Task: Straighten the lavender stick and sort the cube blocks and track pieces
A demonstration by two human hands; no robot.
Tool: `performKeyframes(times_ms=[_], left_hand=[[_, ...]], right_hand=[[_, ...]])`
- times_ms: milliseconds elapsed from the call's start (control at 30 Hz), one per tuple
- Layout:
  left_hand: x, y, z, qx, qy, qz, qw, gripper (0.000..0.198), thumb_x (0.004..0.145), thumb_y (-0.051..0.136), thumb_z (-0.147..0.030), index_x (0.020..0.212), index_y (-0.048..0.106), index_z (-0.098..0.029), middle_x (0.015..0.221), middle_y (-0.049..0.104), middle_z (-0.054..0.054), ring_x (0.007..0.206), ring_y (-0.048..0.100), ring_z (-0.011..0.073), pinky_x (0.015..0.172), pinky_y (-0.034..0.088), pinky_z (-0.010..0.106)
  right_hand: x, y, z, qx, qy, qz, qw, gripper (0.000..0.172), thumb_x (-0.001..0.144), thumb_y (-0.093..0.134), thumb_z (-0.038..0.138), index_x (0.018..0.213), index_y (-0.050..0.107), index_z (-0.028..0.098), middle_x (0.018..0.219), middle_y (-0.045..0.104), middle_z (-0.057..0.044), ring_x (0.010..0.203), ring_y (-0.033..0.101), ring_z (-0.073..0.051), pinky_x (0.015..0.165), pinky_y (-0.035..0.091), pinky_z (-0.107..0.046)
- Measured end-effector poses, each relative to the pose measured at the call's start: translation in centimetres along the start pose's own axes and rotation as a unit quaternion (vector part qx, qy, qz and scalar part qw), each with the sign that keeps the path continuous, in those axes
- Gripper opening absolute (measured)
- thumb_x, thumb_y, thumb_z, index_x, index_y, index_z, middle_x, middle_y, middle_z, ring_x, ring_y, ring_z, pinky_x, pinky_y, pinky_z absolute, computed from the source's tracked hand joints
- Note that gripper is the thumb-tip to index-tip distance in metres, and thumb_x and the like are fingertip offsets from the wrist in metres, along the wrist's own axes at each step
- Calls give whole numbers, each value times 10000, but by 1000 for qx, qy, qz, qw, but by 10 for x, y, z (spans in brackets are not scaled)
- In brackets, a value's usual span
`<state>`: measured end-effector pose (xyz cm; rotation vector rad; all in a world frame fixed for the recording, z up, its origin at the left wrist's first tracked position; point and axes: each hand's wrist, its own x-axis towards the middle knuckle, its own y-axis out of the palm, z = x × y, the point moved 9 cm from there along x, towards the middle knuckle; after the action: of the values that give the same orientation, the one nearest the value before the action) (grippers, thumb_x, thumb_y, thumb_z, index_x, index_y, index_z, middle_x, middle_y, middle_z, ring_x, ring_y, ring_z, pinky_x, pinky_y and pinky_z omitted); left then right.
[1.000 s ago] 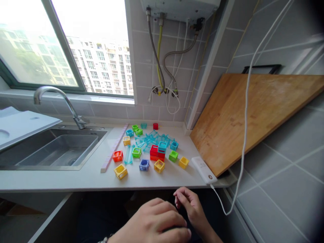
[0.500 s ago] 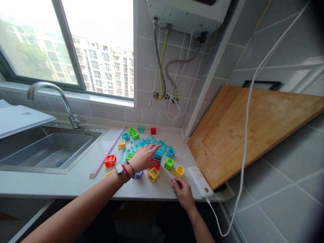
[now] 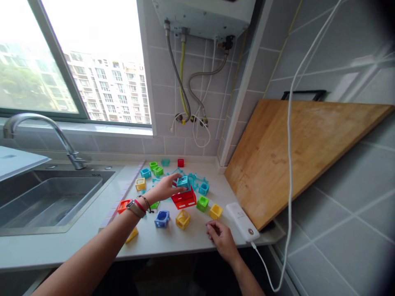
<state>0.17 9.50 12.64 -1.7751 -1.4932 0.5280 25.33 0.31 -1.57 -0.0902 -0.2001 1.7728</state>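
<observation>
Several small hollow plastic cubes in bright colours lie on the white countertop (image 3: 173, 240). My left hand (image 3: 165, 188) reaches over them and pinches a teal cube (image 3: 183, 181) that sits on top of a red cube (image 3: 184, 197). A blue cube (image 3: 161, 218), a yellow cube (image 3: 183, 218), a green cube (image 3: 202, 203) and another yellow cube (image 3: 215, 211) lie just in front. Clear teal track pieces (image 3: 197, 179) lie behind the red cube. My right hand (image 3: 219, 237) rests on the counter's front edge with its fingers curled, holding nothing I can see.
A steel sink (image 3: 46, 199) with a tap (image 3: 40, 127) is at the left. A pink strip (image 3: 121, 193) lies beside it. A white power bank (image 3: 242, 222) with a cable lies at the right, below a leaning wooden board (image 3: 296, 152).
My left hand has closed on the teal cube atop the red one, and the red cube now looks tilted. My right hand has stayed at the counter's edge. The view shifted left.
</observation>
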Motion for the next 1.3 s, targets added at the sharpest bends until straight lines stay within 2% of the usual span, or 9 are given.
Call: performKeyframes(times_ms=[267, 433, 533, 667, 800, 967, 1067, 1200, 1300], left_hand=[[-22, -28, 7, -200, -39, -125, 971, 478, 762, 771, -504, 1087, 613, -192, 1005, 706, 55, 910, 703, 234, 797, 579, 349], [-38, -16, 11, -330, -97, -135, 929, 551, 756, 782, -537, 1108, 506, -215, 1035, 709, 61, 812, 735, 221, 684, 607, 335], [-45, -7, 8, -377, -125, -150, 905, 573, 740, 809, -517, 1110, 478, -232, 1012, 690, 29, 795, 738, 200, 686, 613, 324], [-48, 5, 8, -425, -157, -169, 875, 538, 788, 780, -507, 1134, 473, -234, 970, 670, 18, 776, 746, 191, 686, 612, 310], [-45, 9, 14, -482, -149, -191, 842, 515, 816, 769, -491, 1136, 453, -240, 1009, 665, 20, 784, 763, 199, 755, 622, 350], [-40, 9, 4, -476, -101, -162, 858, 491, 845, 738, -510, 1146, 479, -222, 1039, 694, 50, 881, 756, 225, 831, 612, 389], [-42, 0, 6, -443, -88, -187, 873, 496, 842, 728, -531, 1144, 490, -219, 1045, 703, 56, 961, 735, 236, 863, 594, 389], [-52, -20, 28, -315, -101, -220, 918, 526, 787, 762, -552, 1103, 510, -215, 983, 720, 53, 964, 719, 246, 840, 576, 369], [-55, -35, 52, -187, -121, -205, 953, 564, 765, 760, -580, 1122, 523, -212, 1042, 723, 88, 1024, 704, 288, 824, 571, 384]], right_hand=[[3, 3, 1, -16, -12, -3, 1000, 435, 945, 573, 565, 975, 721, 157, 813, 697, -78, 731, 648, -218, 650, 536, -314], [8, 9, 64, -134, -185, -91, 969, 280, 945, 599, 389, 1138, 716, 223, 1199, 657, -126, 1159, 611, -305, 1013, 506, -469], [20, 26, 99, -182, -246, -112, 945, 561, 898, 676, 386, 1428, 537, 263, 1457, 513, -135, 1371, 473, -328, 1152, 396, -528], [50, 63, 112, -218, -262, -53, 939, 996, 753, 824, 515, 1575, 322, 261, 1623, 324, -150, 1493, 318, -375, 1197, 329, -573], [67, 79, 101, -175, -228, -22, 957, 1084, 693, 862, 541, 1580, 297, 280, 1536, 446, -142, 1409, 443, -356, 1132, 430, -538], [68, 73, 89, -103, -200, -43, 973, 963, 696, 871, 516, 1512, 416, 283, 1351, 575, -108, 1236, 580, -318, 1013, 536, -469], [69, 65, 81, -59, -205, -81, 974, 899, 714, 864, 506, 1480, 462, 264, 1323, 584, -118, 1221, 593, -321, 1007, 544, -461], [70, 50, 61, 51, -179, -152, 971, 817, 744, 843, 483, 1432, 483, 227, 1314, 592, -143, 1164, 637, -316, 945, 584, -448], [69, 47, 48, 144, -146, -160, 966, 797, 773, 826, 460, 1423, 439, 208, 1309, 612, -161, 1100, 682, -298, 904, 607, -436]])
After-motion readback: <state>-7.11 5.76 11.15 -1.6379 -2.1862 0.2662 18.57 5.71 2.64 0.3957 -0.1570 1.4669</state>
